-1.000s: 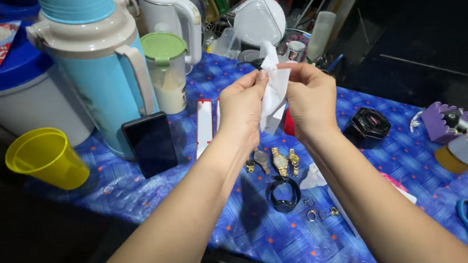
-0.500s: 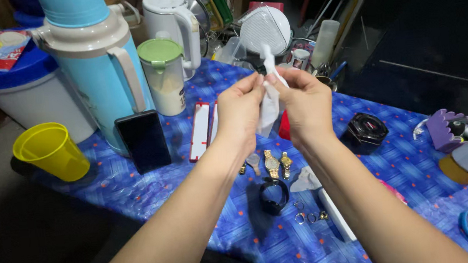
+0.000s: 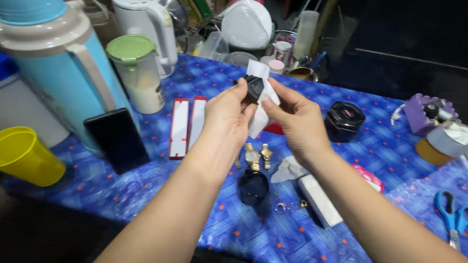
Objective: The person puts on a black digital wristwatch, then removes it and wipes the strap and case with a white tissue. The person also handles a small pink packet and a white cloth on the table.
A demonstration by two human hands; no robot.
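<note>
Where a moment ago only white tissue showed, a black watch now peeks out, pinched with the white tissue between the closed fingers of the left hand and right hand, above the gold watches on the counter.

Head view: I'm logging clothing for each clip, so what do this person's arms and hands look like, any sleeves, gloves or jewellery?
Both forearms are bare to the frame edge, with no sleeve showing. The left hand and right hand wear no gloves, rings or wristwatch.
</note>
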